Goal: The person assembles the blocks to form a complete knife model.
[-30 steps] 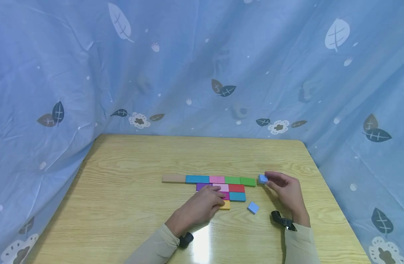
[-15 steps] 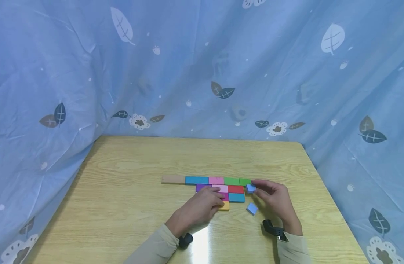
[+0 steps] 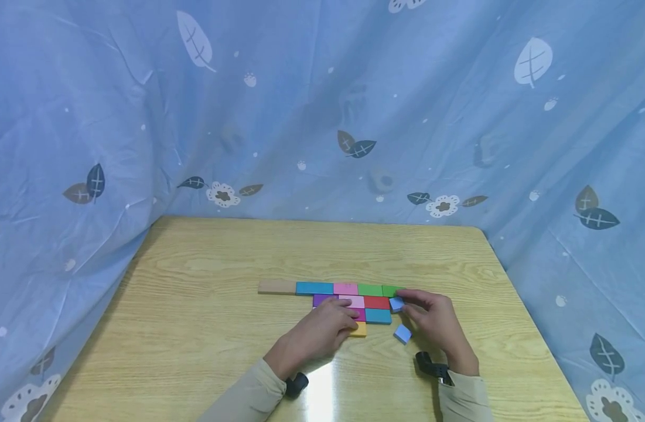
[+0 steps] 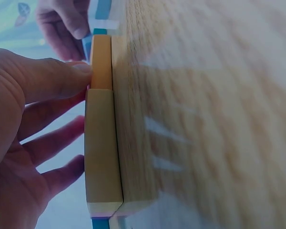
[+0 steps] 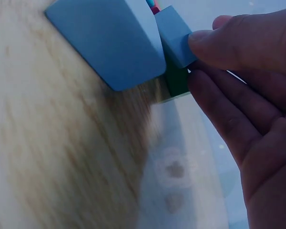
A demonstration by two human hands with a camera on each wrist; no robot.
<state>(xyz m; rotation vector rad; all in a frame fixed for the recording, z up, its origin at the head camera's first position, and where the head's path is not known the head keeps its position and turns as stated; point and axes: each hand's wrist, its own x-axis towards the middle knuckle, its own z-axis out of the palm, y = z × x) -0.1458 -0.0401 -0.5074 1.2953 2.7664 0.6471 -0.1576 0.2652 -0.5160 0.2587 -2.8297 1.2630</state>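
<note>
Flat coloured blocks lie in touching rows on the table. The top row runs from a tan block (image 3: 277, 286) to a green block (image 3: 390, 291). My left hand (image 3: 319, 329) rests on the lower rows, hiding some blocks. In the left wrist view its thumb touches an orange block (image 4: 102, 62) beside a tan block (image 4: 102, 148), fingers spread. With thumb and fingertips my right hand (image 3: 437, 321) pinches a small light blue block (image 3: 396, 304) at the right end of the red block (image 3: 376, 302), just below the green one. Another small blue block (image 3: 403, 333) lies loose nearby.
A teal block (image 3: 378, 316) sits under the red one. The wooden table (image 3: 206, 351) extends around the blocks, with a blue leaf-patterned curtain (image 3: 280, 105) behind and at both sides. Both wrists wear black cameras.
My right hand has carried the light blue block left and nearer, from beyond the top row's right end to the red block's end. The left hand has stayed in place.
</note>
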